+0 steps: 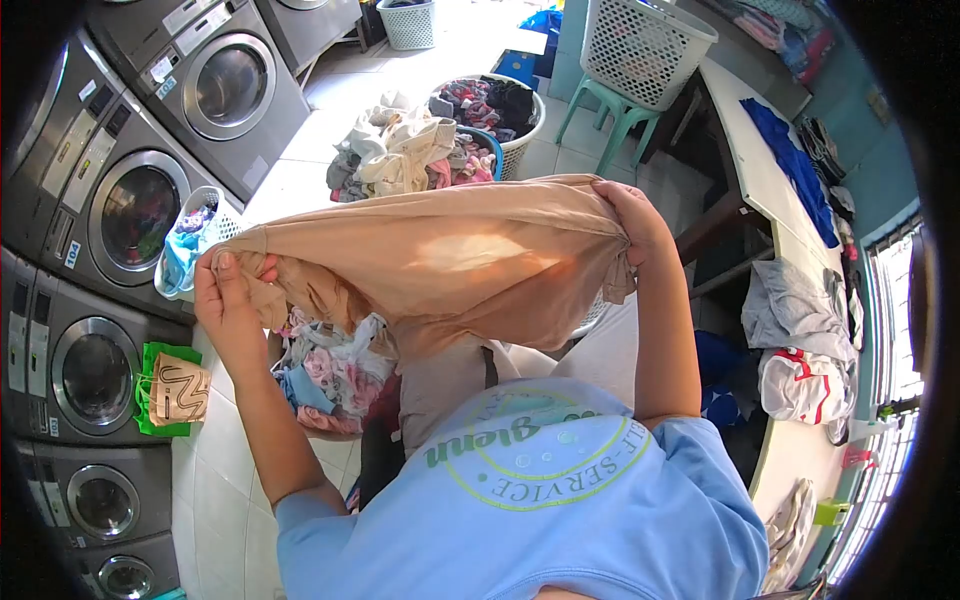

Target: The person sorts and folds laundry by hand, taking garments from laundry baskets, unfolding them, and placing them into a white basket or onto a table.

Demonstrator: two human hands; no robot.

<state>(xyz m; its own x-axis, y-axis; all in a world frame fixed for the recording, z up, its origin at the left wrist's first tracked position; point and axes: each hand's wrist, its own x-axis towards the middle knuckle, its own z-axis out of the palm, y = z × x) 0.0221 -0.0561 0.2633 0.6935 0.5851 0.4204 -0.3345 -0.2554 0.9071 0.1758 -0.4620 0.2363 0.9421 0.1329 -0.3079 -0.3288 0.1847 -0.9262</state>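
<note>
A tan garment [450, 255] is stretched sideways in front of my body, with sunlight falling on its middle. My left hand [232, 295] grips its bunched left end, thumb over the fabric. At the other end, my right hand [632, 225] is closed around a gathered edge, and a short fold hangs below the fingers. Under the garment's left part lies a heap of mixed clothes [335, 375] in pink, white and blue. The garment hides part of that heap and of my lap.
Beyond the garment are a pile of beige and grey clothes [395, 150] and a full laundry basket [525, 140]. Front-loading washers [140, 215] line the left. A white basket [645, 55] stands on a green stool [610, 115]. Clothes lie on the right-hand table [725, 100].
</note>
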